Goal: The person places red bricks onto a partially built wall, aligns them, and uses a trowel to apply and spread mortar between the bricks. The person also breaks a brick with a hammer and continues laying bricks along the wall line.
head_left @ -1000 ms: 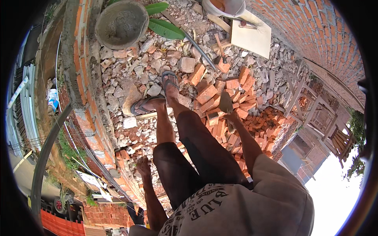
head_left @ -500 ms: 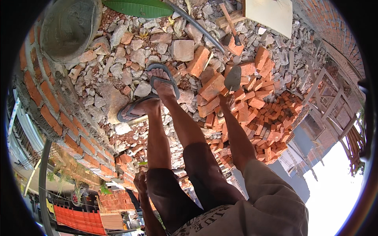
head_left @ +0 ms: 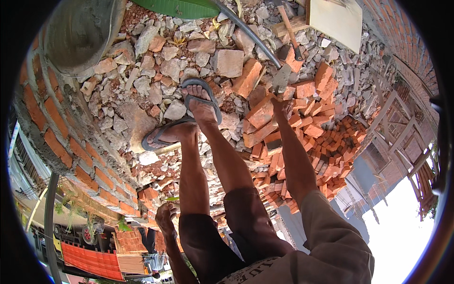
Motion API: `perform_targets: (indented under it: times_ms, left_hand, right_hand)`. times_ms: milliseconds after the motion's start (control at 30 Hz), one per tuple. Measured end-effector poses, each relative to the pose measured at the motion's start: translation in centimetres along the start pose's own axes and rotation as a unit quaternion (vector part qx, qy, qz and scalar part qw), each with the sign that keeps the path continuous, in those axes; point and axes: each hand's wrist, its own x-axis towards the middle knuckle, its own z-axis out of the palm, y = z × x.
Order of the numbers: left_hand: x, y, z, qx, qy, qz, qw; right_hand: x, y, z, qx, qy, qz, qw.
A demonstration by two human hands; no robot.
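My right hand (head_left: 282, 107) is closed round the handle of a trowel (head_left: 281, 78). Its grey, mortar-smeared blade points away from me above a heap of orange bricks (head_left: 326, 151). Just left of that hand lies a larger brick (head_left: 260, 111). Beside my left knee hangs my left hand (head_left: 165, 217), its fingers curled in. Whether anything is inside them is hidden.
Rubble (head_left: 142, 85) surrounds my sandalled feet. A mortar basin (head_left: 80, 38) stands far left, by a low brick wall (head_left: 59, 146). Beyond the bricks lie a hammer (head_left: 289, 31), a dark pipe (head_left: 250, 34) and a pale board (head_left: 335, 21).
The trowel has tilted and its blade now shows narrower, still in my right hand. My left hand has moved slightly outward from the knee. The whole view has shifted a little.
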Motion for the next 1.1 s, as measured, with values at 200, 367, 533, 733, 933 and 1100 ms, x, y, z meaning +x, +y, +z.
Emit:
perform_targets:
  times_ms: [200,367,533,733,933,1100]
  left_hand:
    - [0.8,-1.4,1.6,0.002,-0.021,-0.011,1.000]
    - [1.1,-0.7,3.1,-0.010,-0.023,0.003,1.000]
    - [1.1,2.8,3.2,-0.008,-0.005,0.046,0.999]
    - [1.0,13.4,5.1,-0.014,-0.057,0.129,0.990]
    - [-4.0,27.1,8.2,-0.021,-0.302,0.263,0.916]
    - [-12.2,32.0,10.8,0.204,-0.122,0.391,0.889]
  right_hand:
    - [-0.5,-0.1,0.1,-0.002,-0.035,0.001,0.999]
    - [-0.2,-0.3,0.9,-0.019,-0.056,-0.056,0.997]
    - [-1.9,-0.6,-0.5,0.188,-0.171,-0.029,0.967]
    - [-10.3,-5.4,-10.9,0.445,-0.436,0.016,0.782]
    - [-19.8,-15.1,-20.6,0.401,-0.584,-0.167,0.686]
    - [-27.3,-21.8,-25.7,0.361,-0.633,-0.263,0.632]
